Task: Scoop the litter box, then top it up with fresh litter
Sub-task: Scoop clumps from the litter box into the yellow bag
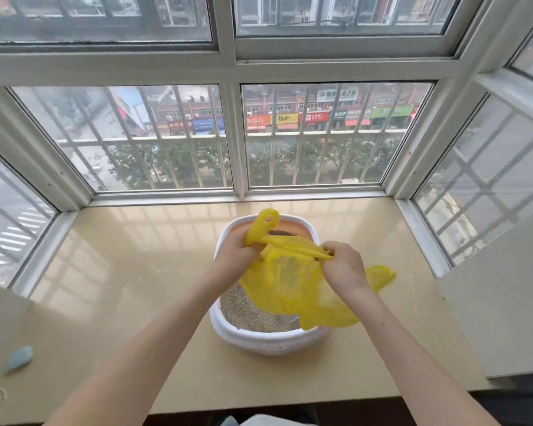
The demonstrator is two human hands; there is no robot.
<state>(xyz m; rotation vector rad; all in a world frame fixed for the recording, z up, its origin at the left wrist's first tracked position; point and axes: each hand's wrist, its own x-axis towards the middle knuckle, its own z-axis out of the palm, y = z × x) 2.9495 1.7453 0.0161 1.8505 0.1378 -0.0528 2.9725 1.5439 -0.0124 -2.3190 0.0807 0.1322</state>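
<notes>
both hands [293, 259] gripping unmarked yellow bag [293, 284]

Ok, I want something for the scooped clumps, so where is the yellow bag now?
In the head view, the yellow plastic bag is at centre, held by the left hand and right hand above the white litter box on the window ledge.

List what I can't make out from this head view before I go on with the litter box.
- Middle of the litter box, head view: covered by the yellow bag gripped by the left hand and right hand, so waste clumps cannot be judged.
- Scoop and fresh litter: none in view.
- Pale blue object on the sill: blurred near the left edge, unidentifiable.
</notes>
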